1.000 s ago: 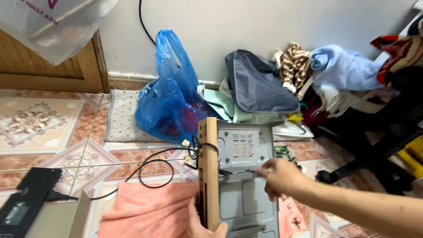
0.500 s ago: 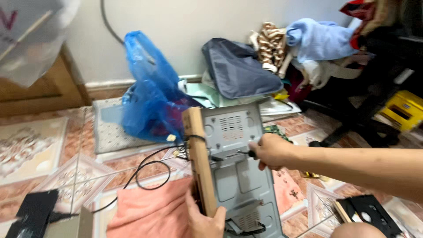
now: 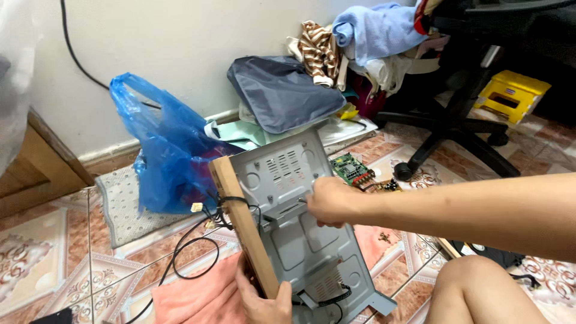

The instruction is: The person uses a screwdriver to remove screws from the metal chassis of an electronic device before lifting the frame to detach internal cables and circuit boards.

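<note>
A grey metal chassis panel [image 3: 306,240] with a wooden side strip [image 3: 246,225] stands tilted on edge in the lower middle of the frame, over a pink cloth [image 3: 192,297] on the tiled floor [image 3: 66,258]. The left hand [image 3: 264,303], at the bottom edge, grips the lower end of the wooden strip, its fingers [image 3: 243,282] wrapped around the wood and its thumb on the panel side. The right hand [image 3: 329,201] reaches in from the right to the middle of the panel's grey face; its fingers are curled narrow and pinched against a small raised bracket [image 3: 282,210] there, though what they pinch is too small to tell. Black cables [image 3: 192,252] trail from the strip's left edge across the floor. Behind, in the upper left, a blue plastic bag [image 3: 165,150] leans on the wall; a green circuit board [image 3: 351,168] lies just right of the panel's top corner.
</note>
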